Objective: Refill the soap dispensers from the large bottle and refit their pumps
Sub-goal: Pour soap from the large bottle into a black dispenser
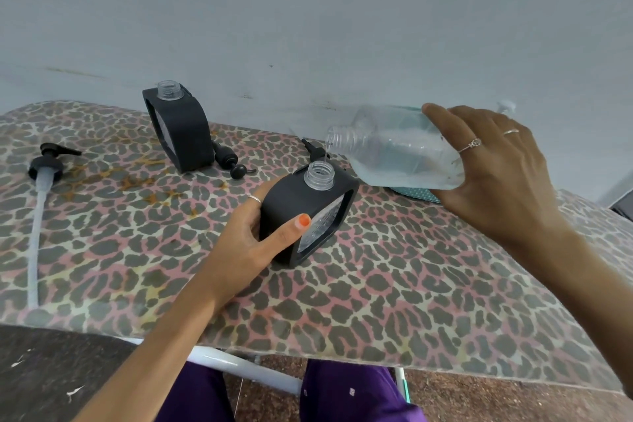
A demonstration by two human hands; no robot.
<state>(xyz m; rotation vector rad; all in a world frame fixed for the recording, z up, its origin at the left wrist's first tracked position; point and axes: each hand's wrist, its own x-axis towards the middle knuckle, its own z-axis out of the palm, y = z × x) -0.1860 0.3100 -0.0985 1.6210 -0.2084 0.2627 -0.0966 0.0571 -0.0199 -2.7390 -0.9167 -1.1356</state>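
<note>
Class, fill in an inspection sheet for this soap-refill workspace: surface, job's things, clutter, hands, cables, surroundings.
Surface: leopard-print table cover, stained orange near the left.
Job's things: large bottle tipped, a thin stream of clear soap falling into the near dispenser; far dispenser open, pumpless; long-tube pump lying at left; two small pumps lying on the table.
Clutter: teal item behind the bottle, mostly hidden.
Hands: left hand grips the near dispenser; right hand holds the large bottle.
Cables: nothing seen.
Surroundings: pale wall; speckled floor.

dispenser [310,212] label print blurred, seemingly unreadable
</note>
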